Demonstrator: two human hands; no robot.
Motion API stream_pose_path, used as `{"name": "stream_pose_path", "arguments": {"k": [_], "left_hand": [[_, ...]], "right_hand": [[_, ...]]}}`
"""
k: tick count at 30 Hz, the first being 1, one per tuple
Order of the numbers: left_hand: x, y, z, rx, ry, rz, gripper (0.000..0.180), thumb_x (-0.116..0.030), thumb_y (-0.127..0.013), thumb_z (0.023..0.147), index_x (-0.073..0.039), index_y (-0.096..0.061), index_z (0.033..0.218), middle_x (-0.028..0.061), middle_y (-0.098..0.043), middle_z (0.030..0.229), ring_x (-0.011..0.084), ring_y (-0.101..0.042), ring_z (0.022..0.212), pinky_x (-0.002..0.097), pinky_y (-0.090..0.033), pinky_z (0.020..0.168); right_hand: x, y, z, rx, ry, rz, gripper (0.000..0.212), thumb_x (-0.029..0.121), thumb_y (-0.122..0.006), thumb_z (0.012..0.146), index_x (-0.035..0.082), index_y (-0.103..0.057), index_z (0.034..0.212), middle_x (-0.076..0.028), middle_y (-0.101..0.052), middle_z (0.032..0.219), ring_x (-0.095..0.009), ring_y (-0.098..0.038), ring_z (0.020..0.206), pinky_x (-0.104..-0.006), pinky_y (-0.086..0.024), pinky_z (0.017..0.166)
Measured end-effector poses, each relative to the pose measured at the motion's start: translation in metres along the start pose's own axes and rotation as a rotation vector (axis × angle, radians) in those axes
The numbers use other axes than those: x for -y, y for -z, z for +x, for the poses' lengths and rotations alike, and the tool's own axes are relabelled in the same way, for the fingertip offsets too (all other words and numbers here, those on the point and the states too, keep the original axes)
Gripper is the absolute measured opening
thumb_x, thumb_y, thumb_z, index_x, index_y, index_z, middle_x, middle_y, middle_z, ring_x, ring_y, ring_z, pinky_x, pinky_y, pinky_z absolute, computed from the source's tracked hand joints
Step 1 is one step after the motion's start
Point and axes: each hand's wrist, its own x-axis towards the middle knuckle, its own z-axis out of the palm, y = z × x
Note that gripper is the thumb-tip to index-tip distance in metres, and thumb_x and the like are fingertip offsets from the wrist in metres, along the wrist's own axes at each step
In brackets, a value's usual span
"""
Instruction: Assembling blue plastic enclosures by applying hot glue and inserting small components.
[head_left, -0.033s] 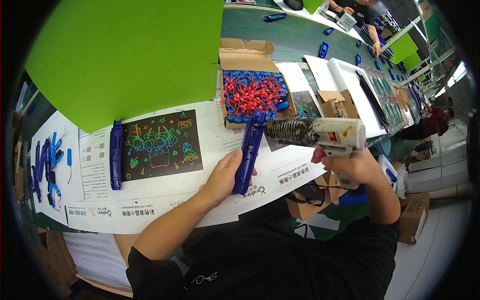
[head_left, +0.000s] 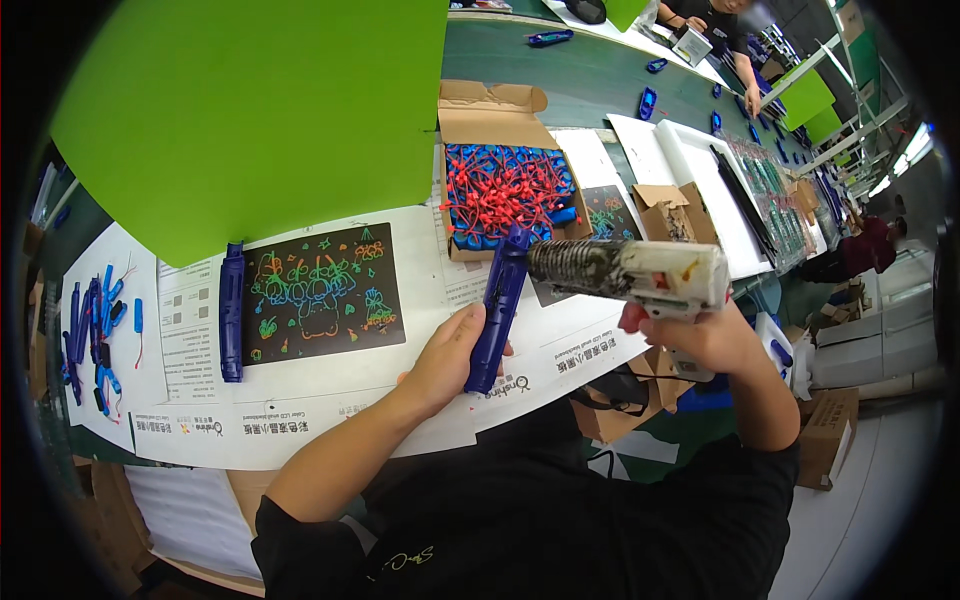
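Observation:
My left hand [head_left: 447, 362] is closed around a long dark-blue plastic housing [head_left: 492, 330], held tilted with its hollow side up. My right hand [head_left: 700, 335] grips a stained white glue gun [head_left: 675, 272] by its handle, a finger at the red trigger. The coil-wrapped dark nozzle of the gun points left, its tip at the upper end of the housing; I cannot tell whether they touch. Just beyond, an open cardboard box [head_left: 490, 128] holds many blue batteries with red leads [head_left: 510, 190]. A second blue housing [head_left: 232, 315] lies on the paper sheets to the left.
Colourful line drawings cover a dark panel [head_left: 325, 290] on the paper. Loose blue parts and wired batteries [head_left: 105, 330] lie at far left. A green board [head_left: 250, 110] stands behind. At right are a small carton [head_left: 675, 210] and a white foam tray [head_left: 700, 170]; a co-worker's hand [head_left: 752, 98] is beyond.
The glue gun has tipped very slightly, its rear end a little lower. Both hands keep their holds, and the housing stays nearly in place.

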Motion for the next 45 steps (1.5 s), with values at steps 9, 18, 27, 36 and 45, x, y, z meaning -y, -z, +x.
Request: {"name": "stream_pose_path", "arguments": {"k": [9,18,27,36,45], "left_hand": [[0.009,0.006,0.004,-0.001,-0.025,0.021,0.048,-0.041,-0.025,0.099,-0.002,-0.05,0.113,0.007,-0.058,0.081,0.0122,-0.056,0.066,0.0254,-0.049,0.063],[0.003,0.007,0.004,-0.009,-0.105,-0.007,0.049,-0.041,-0.025,0.099,-0.001,-0.05,0.114,0.0065,-0.057,0.079,0.0121,-0.055,0.064,0.0252,-0.048,0.061],[-0.016,0.007,-0.009,0.04,-0.325,-0.349,0.059,-0.047,-0.021,0.097,0.002,-0.041,0.123,0.0072,-0.053,0.075,0.0159,-0.051,0.061,0.0282,-0.043,0.06],[-0.012,0.009,-0.005,-0.05,-0.3,-0.291,0.058,-0.047,-0.022,0.097,0.002,-0.044,0.122,0.0066,-0.053,0.074,0.015,-0.051,0.06,0.0272,-0.043,0.059],[-0.009,0.007,-0.002,-0.034,-0.282,-0.211,0.059,-0.047,-0.021,0.097,0.003,-0.044,0.121,0.0066,-0.055,0.075,0.0142,-0.052,0.061,0.0265,-0.045,0.059]], "right_hand": [[0.019,0.004,0.003,0.01,-0.293,0.034,0.031,0.003,-0.061,0.072,-0.001,-0.054,0.101,-0.005,-0.062,0.08,-0.011,-0.058,0.059,-0.0245,-0.048,0.052],[0.009,0.004,-0.004,-0.128,-0.195,0.156,0.029,0.004,-0.062,0.071,-0.003,-0.055,0.098,-0.012,-0.063,0.082,-0.015,-0.059,0.056,-0.0277,-0.05,0.048],[-0.091,0.15,-0.098,-0.951,-0.245,0.657,0.036,0.025,-0.053,0.084,0.0,-0.05,0.11,-0.012,-0.061,0.084,-0.019,-0.061,0.053,-0.0279,-0.053,0.045],[-0.187,0.142,-0.068,-0.807,-0.603,0.436,0.031,0.033,-0.054,0.087,0.004,-0.056,0.1,-0.007,-0.061,0.071,-0.016,-0.059,0.049,-0.0331,-0.053,0.044],[-0.14,0.151,-0.082,-0.654,-0.949,-0.311,0.056,0.058,-0.051,0.082,0.004,-0.062,0.094,-0.01,-0.065,0.076,-0.024,-0.066,0.071,-0.0321,-0.053,0.064]]}}
